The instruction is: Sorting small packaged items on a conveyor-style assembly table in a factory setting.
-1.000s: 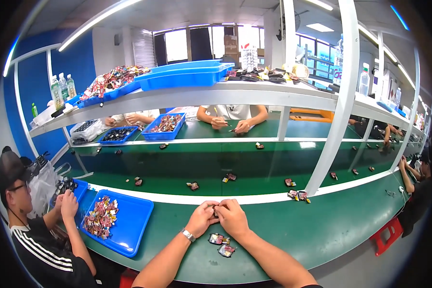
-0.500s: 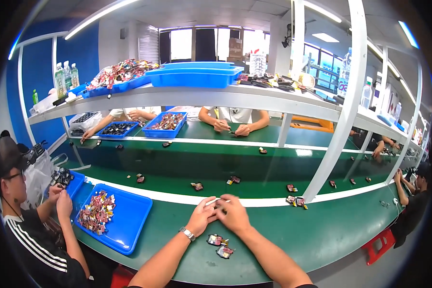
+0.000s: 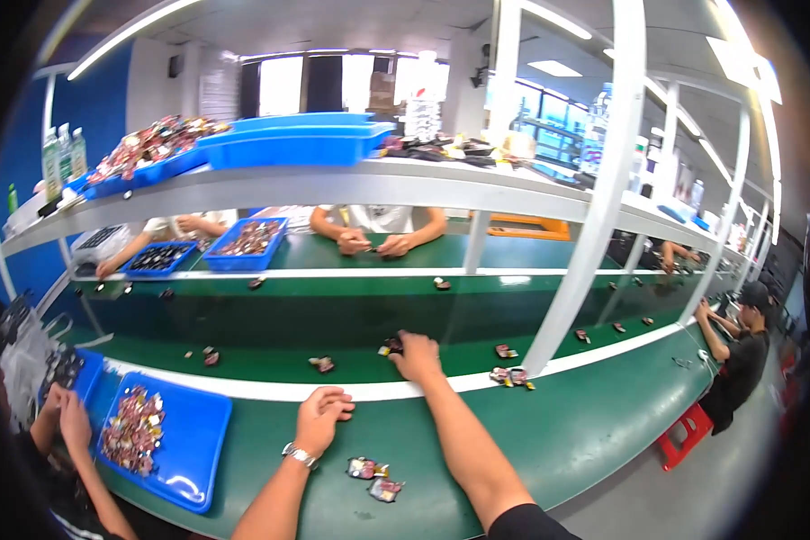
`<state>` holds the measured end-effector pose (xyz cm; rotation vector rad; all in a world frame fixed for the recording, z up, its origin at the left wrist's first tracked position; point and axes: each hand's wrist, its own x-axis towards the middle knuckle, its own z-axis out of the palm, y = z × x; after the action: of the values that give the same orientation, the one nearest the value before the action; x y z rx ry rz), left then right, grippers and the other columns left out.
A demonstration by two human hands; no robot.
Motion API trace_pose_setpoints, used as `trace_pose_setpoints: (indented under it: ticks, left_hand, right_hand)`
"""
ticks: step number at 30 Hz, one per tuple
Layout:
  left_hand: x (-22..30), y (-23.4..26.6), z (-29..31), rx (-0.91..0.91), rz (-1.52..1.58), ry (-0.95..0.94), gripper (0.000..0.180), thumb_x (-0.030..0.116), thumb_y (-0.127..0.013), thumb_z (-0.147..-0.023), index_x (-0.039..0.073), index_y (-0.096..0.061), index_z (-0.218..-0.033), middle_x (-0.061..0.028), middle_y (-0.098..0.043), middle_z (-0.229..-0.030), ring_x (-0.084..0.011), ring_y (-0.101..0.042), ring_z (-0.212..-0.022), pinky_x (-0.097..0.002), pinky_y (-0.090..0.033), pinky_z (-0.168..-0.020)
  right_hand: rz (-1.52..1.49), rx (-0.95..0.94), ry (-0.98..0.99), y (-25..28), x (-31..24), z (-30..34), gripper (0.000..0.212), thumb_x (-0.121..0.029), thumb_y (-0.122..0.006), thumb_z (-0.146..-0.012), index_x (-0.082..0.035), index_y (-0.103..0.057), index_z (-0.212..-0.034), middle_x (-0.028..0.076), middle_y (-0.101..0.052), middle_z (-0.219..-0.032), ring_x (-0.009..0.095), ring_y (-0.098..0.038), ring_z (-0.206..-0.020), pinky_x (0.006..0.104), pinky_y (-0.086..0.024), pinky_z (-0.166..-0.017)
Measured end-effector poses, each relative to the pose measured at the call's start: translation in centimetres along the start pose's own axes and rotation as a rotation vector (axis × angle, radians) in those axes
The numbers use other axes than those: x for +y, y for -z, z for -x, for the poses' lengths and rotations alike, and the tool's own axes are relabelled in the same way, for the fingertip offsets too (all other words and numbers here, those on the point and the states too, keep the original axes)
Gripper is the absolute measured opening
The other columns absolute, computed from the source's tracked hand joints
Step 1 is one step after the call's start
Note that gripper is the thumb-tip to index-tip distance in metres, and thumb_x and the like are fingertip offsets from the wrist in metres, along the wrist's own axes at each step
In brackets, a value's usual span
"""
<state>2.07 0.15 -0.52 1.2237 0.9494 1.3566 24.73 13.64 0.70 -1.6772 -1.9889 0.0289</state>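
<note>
My right hand (image 3: 417, 358) reaches out over the green belt (image 3: 274, 346), its fingers closed down on a small dark electronic part (image 3: 391, 346) with a yellow bit. The fingertips are partly hidden behind the hand. Nearer to me my left hand (image 3: 322, 421) hovers over the green tabletop (image 3: 405, 423), palm turned inward, fingers apart and loosely bent, with nothing seen in it. A metal-strapped watch (image 3: 301, 455) is on that wrist. Between my forearms two small red-and-black electronic parts (image 3: 367, 468) with yellow pieces lie on the tabletop.
At left, a blue tray (image 3: 209, 432) holds a heap of similar parts. More parts (image 3: 322, 364) are scattered along the belt. A white post (image 3: 578, 270) rises at right beside a small cluster of parts (image 3: 511, 377). A shelf (image 3: 315, 186) spans overhead; co-workers sit around.
My hands were together over the tabletop and have parted. The right went forward onto the part on the belt; the left stayed nearer and its fingers opened. The view shifted right.
</note>
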Motion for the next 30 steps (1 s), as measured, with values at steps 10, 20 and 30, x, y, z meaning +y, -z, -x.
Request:
trace_pose_setpoints:
  ticks: [10, 20, 30]
  left_hand:
    - [-0.2, 0.2, -0.5, 0.037, 0.065, -0.011, 0.017, 0.003, -0.051, -0.093, 0.000, -0.056, -0.109, -0.0156, -0.067, -0.100, -0.0188, -0.067, -0.080, -0.0270, -0.055, -0.067]
    - [1.4, 0.3, 0.9, -0.320, 0.099, 0.281, 0.039, 0.029, -0.040, -0.103, -0.005, -0.059, -0.110, -0.0147, -0.067, -0.096, -0.0188, -0.063, -0.072, -0.0297, -0.052, -0.061]
    - [2.2, 1.4, 1.1, -0.333, 0.119, 0.270, 0.032, 0.020, -0.052, -0.096, -0.006, -0.060, -0.113, -0.0104, -0.065, -0.089, -0.0162, -0.057, -0.067, -0.0286, -0.048, -0.059]
  right_hand:
    - [-0.398, 0.306, 0.174, 2.0, -1.3, 5.1, 0.043, -0.018, -0.075, -0.076, -0.003, -0.062, -0.114, 0.013, -0.067, -0.104, 0.032, -0.059, -0.105, 0.0420, -0.046, -0.093]
    - [-0.643, -0.083, 0.443, 8.1, -5.4, 13.9, 0.051, -0.010, -0.071, -0.080, -0.007, -0.055, -0.128, 0.011, -0.059, -0.123, 0.029, -0.050, -0.119, 0.0381, -0.042, -0.103]
    - [-0.655, -0.163, 0.581, 6.4, -6.8, 13.7, 0.050, -0.003, -0.063, -0.082, -0.005, -0.052, -0.131, 0.015, -0.055, -0.126, 0.033, -0.050, -0.119, 0.0406, -0.041, -0.103]
